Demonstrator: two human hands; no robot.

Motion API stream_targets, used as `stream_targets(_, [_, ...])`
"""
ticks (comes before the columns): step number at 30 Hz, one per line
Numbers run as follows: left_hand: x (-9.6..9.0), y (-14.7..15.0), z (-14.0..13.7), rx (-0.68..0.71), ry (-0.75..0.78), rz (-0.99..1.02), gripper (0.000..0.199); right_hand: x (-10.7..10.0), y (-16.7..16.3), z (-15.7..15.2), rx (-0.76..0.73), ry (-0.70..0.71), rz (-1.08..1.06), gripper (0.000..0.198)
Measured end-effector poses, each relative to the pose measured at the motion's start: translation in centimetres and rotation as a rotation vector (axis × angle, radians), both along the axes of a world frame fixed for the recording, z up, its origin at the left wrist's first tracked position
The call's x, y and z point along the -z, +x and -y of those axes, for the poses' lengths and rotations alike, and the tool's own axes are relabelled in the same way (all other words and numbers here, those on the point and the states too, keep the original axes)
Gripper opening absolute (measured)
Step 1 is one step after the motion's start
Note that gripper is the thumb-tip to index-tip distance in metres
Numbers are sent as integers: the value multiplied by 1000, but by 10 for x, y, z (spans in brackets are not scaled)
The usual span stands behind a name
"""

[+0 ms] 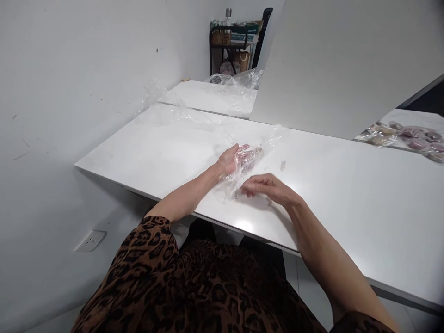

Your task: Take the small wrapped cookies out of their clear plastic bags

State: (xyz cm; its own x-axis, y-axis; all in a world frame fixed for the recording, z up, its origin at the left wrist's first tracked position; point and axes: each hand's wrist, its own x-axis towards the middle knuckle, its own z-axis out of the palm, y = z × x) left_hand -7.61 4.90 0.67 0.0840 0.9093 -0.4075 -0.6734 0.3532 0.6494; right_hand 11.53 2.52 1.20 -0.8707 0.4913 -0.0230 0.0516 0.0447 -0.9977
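Observation:
Crumpled clear plastic wrap [247, 163] lies over the palm and fingers of my left hand [229, 159], which is turned up above the white table. Something small and brownish shows through the film near the fingertips; its kind I cannot make out. My right hand [265, 187] is nearer to me, with its fingers curled together at the wrap's near edge, slightly blurred. A loose end of film spreads away from the left hand toward the back of the table.
The white table [132, 152] runs from the left wall to the right. More clear film [239, 79] lies behind it. A large grey panel [322, 64] stands at the back. Wrapped roundish items [409, 136] are at the far right, and a black rack [229, 41] stands in the corner.

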Motion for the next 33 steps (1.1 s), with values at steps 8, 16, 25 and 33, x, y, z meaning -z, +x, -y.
stream_targets(8, [-6,6,12,192,247,-27,40,19,-9,-26,934,-375,-320,55])
stream_targets(16, [-25,-3,19,97,361,30,43,17,-8,-33,933,-646,-404,28])
stream_targets(25, [-29,6,26,51,349,5,45,16,-8,-27,814,-655,-427,39])
stream_targets(33, [-39,-5,25,-59,358,-89,44,23,-5,-38,848,-643,-402,28])
